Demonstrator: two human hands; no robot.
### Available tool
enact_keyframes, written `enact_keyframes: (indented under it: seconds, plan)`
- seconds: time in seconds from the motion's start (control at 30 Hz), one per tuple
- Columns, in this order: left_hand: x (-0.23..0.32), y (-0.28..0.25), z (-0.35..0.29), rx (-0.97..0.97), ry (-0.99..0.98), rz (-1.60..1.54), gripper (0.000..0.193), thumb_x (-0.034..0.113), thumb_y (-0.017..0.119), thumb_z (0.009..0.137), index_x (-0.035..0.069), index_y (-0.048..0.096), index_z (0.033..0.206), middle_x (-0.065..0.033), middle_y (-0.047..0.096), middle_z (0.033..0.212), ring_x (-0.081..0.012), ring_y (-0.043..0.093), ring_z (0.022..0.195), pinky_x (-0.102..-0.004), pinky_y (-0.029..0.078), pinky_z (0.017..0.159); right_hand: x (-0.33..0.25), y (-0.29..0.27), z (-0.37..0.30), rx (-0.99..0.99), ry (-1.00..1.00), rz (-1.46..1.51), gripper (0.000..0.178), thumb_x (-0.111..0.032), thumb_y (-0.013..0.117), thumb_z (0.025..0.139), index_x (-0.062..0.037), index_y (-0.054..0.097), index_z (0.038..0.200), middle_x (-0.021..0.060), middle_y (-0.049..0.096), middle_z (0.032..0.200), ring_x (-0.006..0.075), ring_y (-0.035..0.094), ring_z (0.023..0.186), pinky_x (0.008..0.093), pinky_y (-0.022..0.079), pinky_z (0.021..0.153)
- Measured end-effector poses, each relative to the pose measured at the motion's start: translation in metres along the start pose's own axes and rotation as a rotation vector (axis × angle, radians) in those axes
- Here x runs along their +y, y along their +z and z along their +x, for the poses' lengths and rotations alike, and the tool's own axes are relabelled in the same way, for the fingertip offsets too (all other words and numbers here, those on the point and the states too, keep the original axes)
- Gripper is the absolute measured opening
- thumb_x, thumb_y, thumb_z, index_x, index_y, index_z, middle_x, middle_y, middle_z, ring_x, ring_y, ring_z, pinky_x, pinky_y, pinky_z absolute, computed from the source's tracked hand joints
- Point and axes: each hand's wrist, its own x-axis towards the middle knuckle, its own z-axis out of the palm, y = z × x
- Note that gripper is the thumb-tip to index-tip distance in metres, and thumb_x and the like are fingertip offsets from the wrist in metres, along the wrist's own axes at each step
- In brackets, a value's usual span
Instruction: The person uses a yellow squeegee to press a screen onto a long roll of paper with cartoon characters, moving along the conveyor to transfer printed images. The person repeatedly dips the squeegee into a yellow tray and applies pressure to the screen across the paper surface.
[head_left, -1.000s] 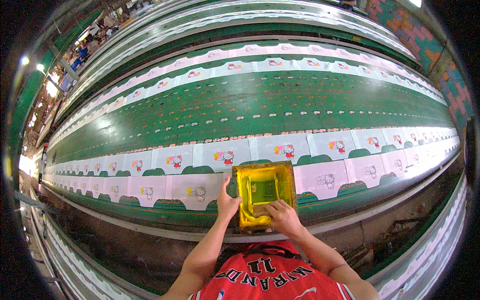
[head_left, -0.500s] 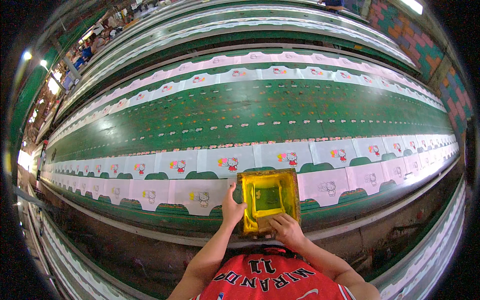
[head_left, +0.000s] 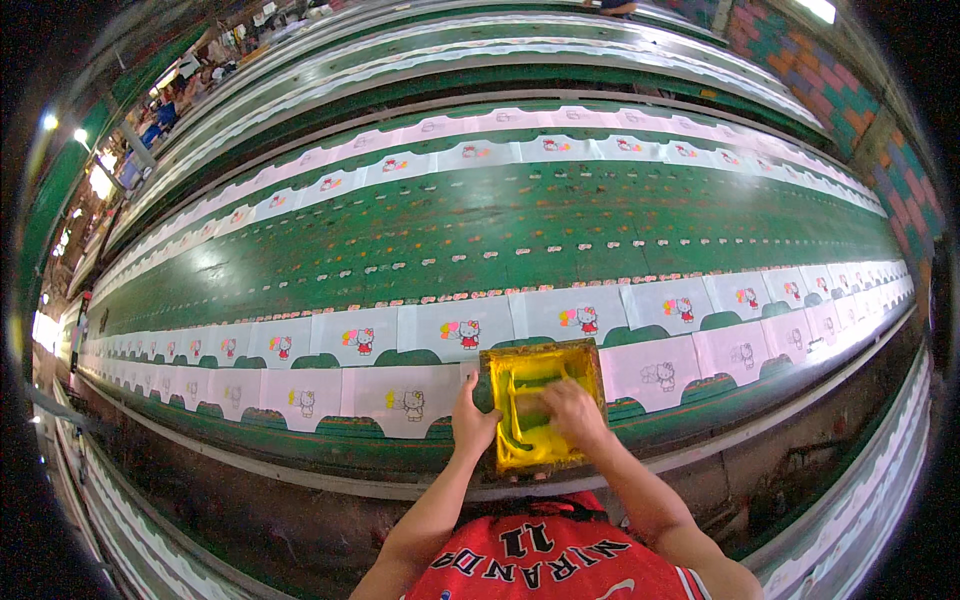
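A shallow, rectangular printing frame with a dark, stained rim is placed at the near edge of the long green tabletop, between pale pink printed panels. Its inner walls are coated in glossy yellow ink, smeared unevenly, and darker green is seen through the middle. The frame's left side is gripped by the left hand, with the thumb laid over the rim. Inside, a small brown flat-edged tool is held by the right hand – its curled fingers are blurred, so their exact placement cannot be told. Most of the tool is covered by that hand – and the surface beneath the frame is largely hidden
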Motion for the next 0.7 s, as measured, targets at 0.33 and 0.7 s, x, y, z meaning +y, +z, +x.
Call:
enact_keyframes:
  seconds: [0.33,0.7]
  plan:
    - [0.023,0.0,-0.003,0.028,0.034,-0.032,0.088,-0.003,0.07,0.071,0.005,0.042,0.154,-0.0206,0.05,0.153,-0.0271,0.06,0.126,-0.0349,0.049,0.101,-0.038,-0.042,-0.053,-0.039,-0.039,0.068,0.037,-0.001,0.068,0.07,-0.002,0.068,0.107,0.0119,0.069,0.106,0.0321,0.066,0.1,0.0409,0.056,0.089]
    - [0.1,0.158,-0.029,0.014,0.054,-0.15,0.085,0.002,0.069,0.074,0.009,0.043,0.155,-0.0176,0.054,0.151,-0.0245,0.067,0.105,-0.0342,0.052,0.089,0.067,-0.161,-0.111,0.021,0.009,0.029,0.039,0.001,0.068,0.069,-0.0004,0.07,0.107,0.014,0.069,0.105,0.0345,0.066,0.098,0.0431,0.056,0.087]
